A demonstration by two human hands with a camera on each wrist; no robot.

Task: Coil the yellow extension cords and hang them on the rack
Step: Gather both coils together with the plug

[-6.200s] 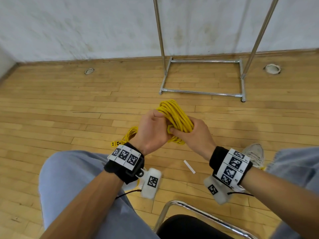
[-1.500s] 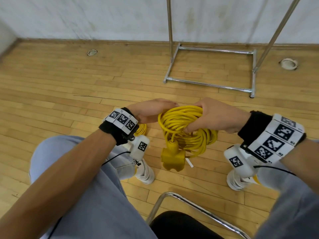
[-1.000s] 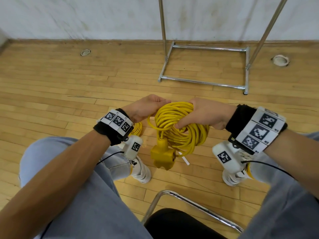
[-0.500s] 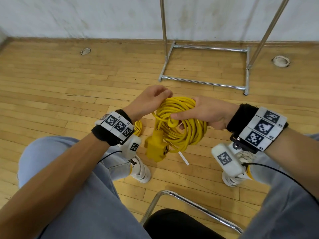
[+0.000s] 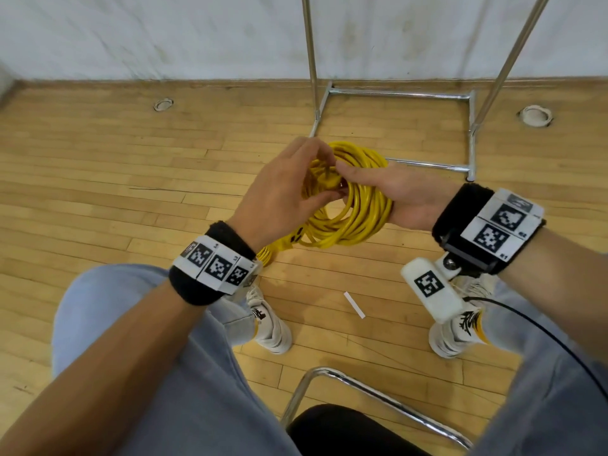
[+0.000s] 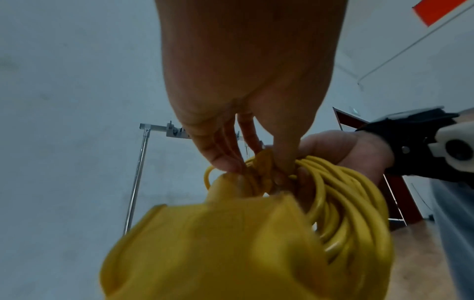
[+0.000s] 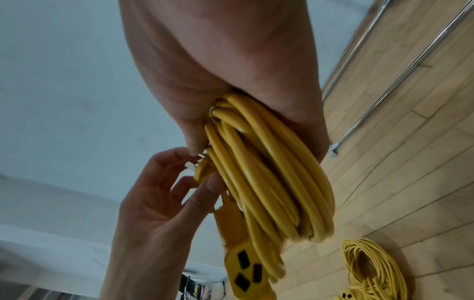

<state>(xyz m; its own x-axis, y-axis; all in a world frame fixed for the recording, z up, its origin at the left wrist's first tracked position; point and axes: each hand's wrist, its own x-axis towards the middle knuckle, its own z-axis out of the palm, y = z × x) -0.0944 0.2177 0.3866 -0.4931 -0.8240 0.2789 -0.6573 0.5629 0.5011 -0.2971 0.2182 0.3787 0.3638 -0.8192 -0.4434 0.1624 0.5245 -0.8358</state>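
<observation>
A coiled yellow extension cord point(image 5: 358, 212) hangs between my hands above the wooden floor. My right hand point(image 5: 362, 185) grips one side of the coil point(image 7: 269, 162), thumb on top and the loops running through the palm. My left hand point(image 5: 324, 174) reaches over the coil and pinches the cord's plug point(image 6: 264, 162) between thumb and fingers point(image 7: 205, 188). The cord's yellow socket block point(image 7: 243, 270) dangles below, blurred and close in the left wrist view point(image 6: 218, 253). A second yellow cord point(image 7: 374, 268) lies on the floor. The chrome rack point(image 5: 398, 93) stands ahead by the wall.
I am seated, with my knees and white shoes point(image 5: 269, 327) below my hands. A chrome chair frame point(image 5: 362, 386) is at the bottom. A white strip point(image 5: 354, 304) lies on the floor. Two round floor fittings point(image 5: 163, 105) point(image 5: 534, 115) sit near the wall.
My left hand has come from the coil's left side up over it and taken the plug. The coil has tipped flatter and the socket block has swung under my left wrist.
</observation>
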